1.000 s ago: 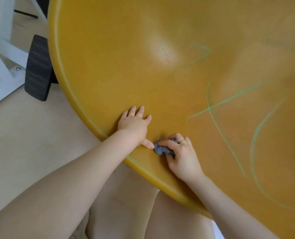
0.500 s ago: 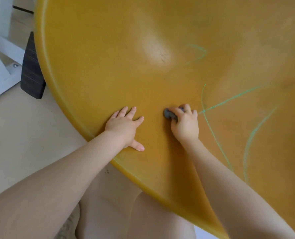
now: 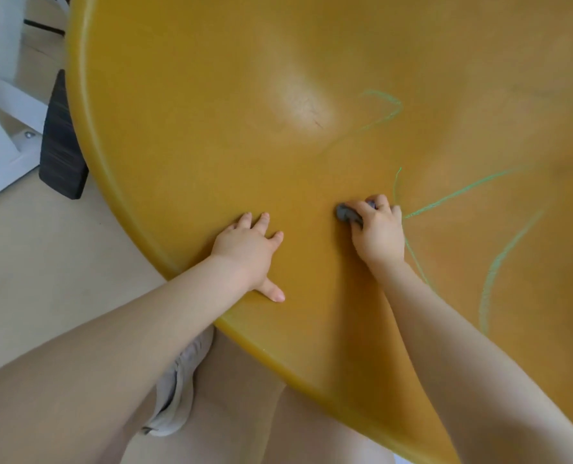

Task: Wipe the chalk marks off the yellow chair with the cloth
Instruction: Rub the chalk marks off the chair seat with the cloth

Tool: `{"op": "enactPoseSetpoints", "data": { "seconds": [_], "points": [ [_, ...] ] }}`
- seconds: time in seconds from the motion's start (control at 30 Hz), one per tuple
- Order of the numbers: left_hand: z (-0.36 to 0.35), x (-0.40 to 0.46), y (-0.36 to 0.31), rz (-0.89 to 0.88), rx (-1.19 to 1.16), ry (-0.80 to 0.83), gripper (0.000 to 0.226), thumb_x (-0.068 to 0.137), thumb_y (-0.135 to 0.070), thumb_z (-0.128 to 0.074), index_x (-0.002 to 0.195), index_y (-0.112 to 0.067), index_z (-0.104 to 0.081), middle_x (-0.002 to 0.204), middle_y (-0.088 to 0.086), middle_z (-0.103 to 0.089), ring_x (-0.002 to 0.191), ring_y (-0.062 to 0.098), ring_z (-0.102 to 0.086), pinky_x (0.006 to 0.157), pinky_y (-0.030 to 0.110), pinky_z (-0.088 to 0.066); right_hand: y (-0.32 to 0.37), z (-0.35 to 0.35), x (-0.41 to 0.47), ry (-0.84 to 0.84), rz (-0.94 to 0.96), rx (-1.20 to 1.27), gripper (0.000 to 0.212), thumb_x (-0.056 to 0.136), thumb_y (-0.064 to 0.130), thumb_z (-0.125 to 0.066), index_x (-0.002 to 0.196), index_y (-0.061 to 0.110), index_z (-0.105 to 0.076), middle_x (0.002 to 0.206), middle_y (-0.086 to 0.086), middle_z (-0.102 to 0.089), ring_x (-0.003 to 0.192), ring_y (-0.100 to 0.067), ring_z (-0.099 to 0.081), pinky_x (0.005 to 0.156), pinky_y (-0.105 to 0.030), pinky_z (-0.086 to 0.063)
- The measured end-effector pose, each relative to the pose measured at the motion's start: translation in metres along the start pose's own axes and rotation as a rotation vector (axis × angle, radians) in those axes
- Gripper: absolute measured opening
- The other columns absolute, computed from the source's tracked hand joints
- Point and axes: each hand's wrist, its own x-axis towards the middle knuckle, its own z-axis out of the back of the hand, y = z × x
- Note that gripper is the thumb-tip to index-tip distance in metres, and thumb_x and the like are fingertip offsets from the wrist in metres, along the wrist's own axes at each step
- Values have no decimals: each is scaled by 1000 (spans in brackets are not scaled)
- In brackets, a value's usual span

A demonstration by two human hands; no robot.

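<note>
Chair: the yellow chair (image 3: 211, 112) fills most of the shot, a big smooth curved shell with a shiny patch up in the middle. Its rounded edge runs from the top left down to the bottom right, right over your legs.

Right hand: your right hand (image 3: 377, 231) sits on the chair surface, a bit in from the near edge. The grip is curled tight around the cloth, knuckles up, pressing it onto the plastic.

Cloth: the cloth (image 3: 347, 213) is a small grey wad, mostly buried under your fingers. Only the left end pokes out, and it's touching the chair.

Left hand: your left hand (image 3: 250, 247) lies flat near the chair's near-left edge, palm down. Grip is wide, fingers straight and spread, thumb stuck out toward you, holding nothing.

Chalk marks: the green chalk marks (image 3: 462, 190) are all on the right half. One thin line runs down just beside your right hand's knuckles, another slants off to the upper right, a thicker curve sits further right, and a faint squiggle is up near the shiny patch.

Cleaned bit: the stretch between your two hands looks plain yellow.

Background: pale floor (image 3: 37, 256) on the left, a white frame (image 3: 0, 95) in the top left corner, and a dark block (image 3: 62, 145) tucked just behind the chair's left edge.

Legs: your bare knees and light shorts (image 3: 178, 390) show under the near edge.
</note>
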Motion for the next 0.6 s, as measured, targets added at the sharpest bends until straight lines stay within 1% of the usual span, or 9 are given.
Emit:
{"op": "enactPoseSetpoints", "data": {
  "seconds": [0.1,0.17,0.27,0.3,0.37,0.43,0.47,0.53,0.6],
  "points": [
    [-3,-2,6,-47,34,-57,106,70,-76,-52,150,-30,-1,157,5,10,143,32,2,115,41,-8,22,-2,21,19,-271,-16,35,88,5,-43,111,23,-63,118,-10,-46,98,-32,-39,70,-29,-33],
    [4,-1,13,-77,35,-60,100,72,-75,-51,150,-31,-7,157,4,2,142,31,-3,113,41,-13,42,-1,14,66,-298,29,36,87,6,-42,111,23,-62,117,-9,-45,100,-32,-39,72,-29,-33],
    [22,6,26,-85,2,-98,74,83,-60,-53,144,-25,-32,151,3,-23,136,27,-23,107,39,-26,76,-10,-23,45,-108,94,33,80,6,-48,102,20,-67,104,-10,-53,85,-32,-43,71,-35,-43],
    [27,10,32,-68,20,-149,64,87,-52,-54,141,-22,-37,146,4,-31,133,27,-29,104,38,-29,87,-12,-34,41,-41,128,33,76,7,-47,98,20,-68,99,-11,-55,79,-32,-44,65,-36,-46],
    [32,16,43,-16,90,-249,52,90,-37,-55,136,-18,-40,138,5,-39,128,27,-35,99,36,-32,105,-16,-42,78,112,178,38,72,14,-38,93,21,-68,92,-10,-58,70,-29,-45,55,-31,-43],
    [37,22,52,13,124,-275,57,88,-35,-58,137,-17,-37,139,6,-35,128,26,-34,99,35,-32,117,-18,-31,129,255,186,41,72,18,-33,92,22,-68,91,-9,-59,68,-29,-45,53,-30,-42],
    [42,27,57,15,131,-284,64,86,-38,-60,140,-16,-33,143,7,-31,131,26,-31,100,35,-31,120,-17,-20,145,285,185,38,74,16,-36,94,22,-68,93,-9,-58,70,-29,-45,54,-32,-43],
    [52,35,69,21,147,-336,78,84,-42,-62,146,-15,-23,152,10,-16,137,27,-22,107,36,-25,119,-21,4,141,276,164,33,78,9,-49,102,23,-67,101,-11,-57,78,-31,-45,59,-38,-48],
    [61,42,83,45,181,-401,88,83,-46,-63,148,-13,-13,156,12,-5,142,28,-12,113,38,-16,104,-27,33,72,181,79,32,85,11,-53,111,25,-64,110,-10,-54,88,-32,-45,62,-37,-46]
  ]
}}
